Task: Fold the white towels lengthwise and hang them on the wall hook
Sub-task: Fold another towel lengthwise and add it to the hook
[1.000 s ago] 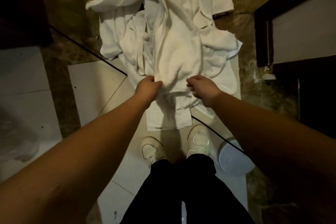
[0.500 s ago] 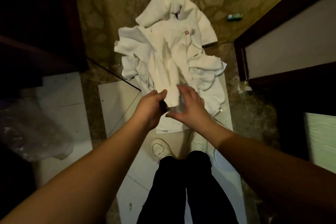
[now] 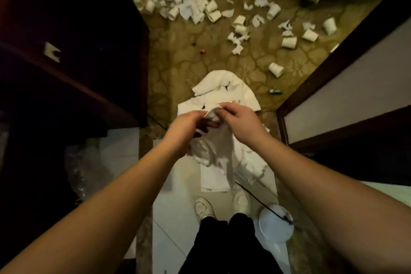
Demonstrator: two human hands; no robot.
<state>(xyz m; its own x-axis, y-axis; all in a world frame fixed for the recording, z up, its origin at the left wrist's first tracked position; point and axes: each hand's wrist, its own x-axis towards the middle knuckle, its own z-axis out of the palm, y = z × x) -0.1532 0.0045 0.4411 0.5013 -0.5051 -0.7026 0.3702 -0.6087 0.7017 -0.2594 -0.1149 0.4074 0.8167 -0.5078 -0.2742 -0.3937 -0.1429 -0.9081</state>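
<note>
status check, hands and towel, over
Left hand and right hand grip white cloth towel, lifted off floor pile. No hook in view.

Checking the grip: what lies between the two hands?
In the head view, a bunched end of the white towel sits between the left hand and right hand; both pinch it.

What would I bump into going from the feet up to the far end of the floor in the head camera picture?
White shoes → flat folded towel → both hands, left hand and right hand, holding a white towel → towel pile → scattered paper cups.
</note>
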